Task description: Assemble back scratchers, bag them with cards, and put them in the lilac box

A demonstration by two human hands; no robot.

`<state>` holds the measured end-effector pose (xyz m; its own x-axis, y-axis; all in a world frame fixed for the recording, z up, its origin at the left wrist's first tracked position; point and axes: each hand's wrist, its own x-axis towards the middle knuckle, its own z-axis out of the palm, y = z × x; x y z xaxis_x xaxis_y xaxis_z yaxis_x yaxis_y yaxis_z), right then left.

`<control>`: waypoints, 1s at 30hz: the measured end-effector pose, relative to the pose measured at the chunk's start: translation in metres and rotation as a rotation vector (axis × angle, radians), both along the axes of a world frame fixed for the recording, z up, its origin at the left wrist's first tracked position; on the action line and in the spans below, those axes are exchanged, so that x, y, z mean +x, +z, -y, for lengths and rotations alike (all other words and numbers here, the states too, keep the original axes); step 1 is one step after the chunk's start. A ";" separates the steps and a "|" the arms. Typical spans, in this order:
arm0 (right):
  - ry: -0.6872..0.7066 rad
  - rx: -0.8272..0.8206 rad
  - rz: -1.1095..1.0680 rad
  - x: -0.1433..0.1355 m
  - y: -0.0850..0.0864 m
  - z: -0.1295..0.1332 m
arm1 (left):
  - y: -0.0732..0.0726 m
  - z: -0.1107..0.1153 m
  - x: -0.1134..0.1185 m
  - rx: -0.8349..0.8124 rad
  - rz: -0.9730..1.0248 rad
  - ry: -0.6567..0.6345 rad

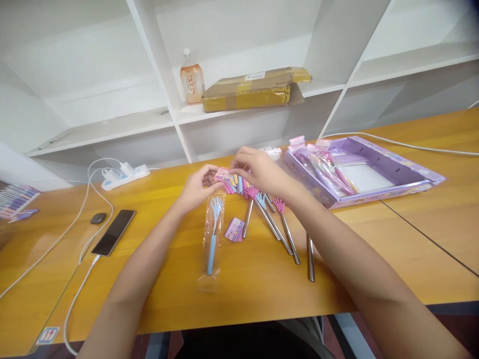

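Observation:
A small pink printed card (223, 174) is pinched between the thumb and fingers of my left hand (200, 188). The fingers of my right hand (260, 169) are curled together at the card's right edge. Below my left hand, a blue hand-shaped back scratcher (212, 252) lies in a clear plastic bag (220, 219); whether the card touches the bag, I cannot tell. Under my right hand lie several loose scratchers with metal rods, including a pink one (279, 204) and a blue one (261, 200). Colourful handle sleeves (239, 184) are partly hidden behind my hands.
Purple-pink cards (235, 230) lie mid-table. A purple box (389, 192) on the right holds bagged scratchers (329, 169). To the left are a phone (114, 232) on a cable, a black earbud case (98, 218) and a power strip (126, 177). Shelves behind hold a bottle (192, 80) and a taped carton (250, 92).

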<state>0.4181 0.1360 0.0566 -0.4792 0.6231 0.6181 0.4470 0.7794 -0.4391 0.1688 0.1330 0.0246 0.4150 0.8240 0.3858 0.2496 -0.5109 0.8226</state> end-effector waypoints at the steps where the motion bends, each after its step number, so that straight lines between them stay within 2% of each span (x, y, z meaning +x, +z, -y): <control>1: -0.002 0.004 0.021 0.000 0.000 0.001 | 0.002 0.002 0.001 0.040 -0.051 0.027; 4: 0.003 -0.009 0.086 -0.002 0.001 0.004 | 0.009 0.011 0.006 0.171 -0.212 0.113; 7: 0.022 -0.032 0.125 -0.005 0.001 0.006 | 0.013 0.016 0.010 0.237 -0.279 0.138; 14: 0.004 -0.103 -0.037 -0.004 -0.002 0.001 | 0.008 0.014 0.006 0.191 -0.170 0.082; 22: 0.003 -0.130 -0.095 -0.002 -0.003 -0.003 | 0.016 0.016 0.008 0.373 -0.351 0.041; 26: -0.036 -0.098 -0.092 -0.001 -0.003 -0.003 | 0.014 0.015 0.007 0.362 -0.372 0.025; 30: -0.029 -0.101 -0.111 -0.001 0.001 -0.001 | 0.005 0.012 0.005 0.239 -0.242 0.032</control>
<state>0.4173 0.1367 0.0572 -0.3919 0.6974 0.6000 0.4131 0.7162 -0.5626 0.1736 0.1212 0.0300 0.4932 0.7367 0.4627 0.4425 -0.6704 0.5956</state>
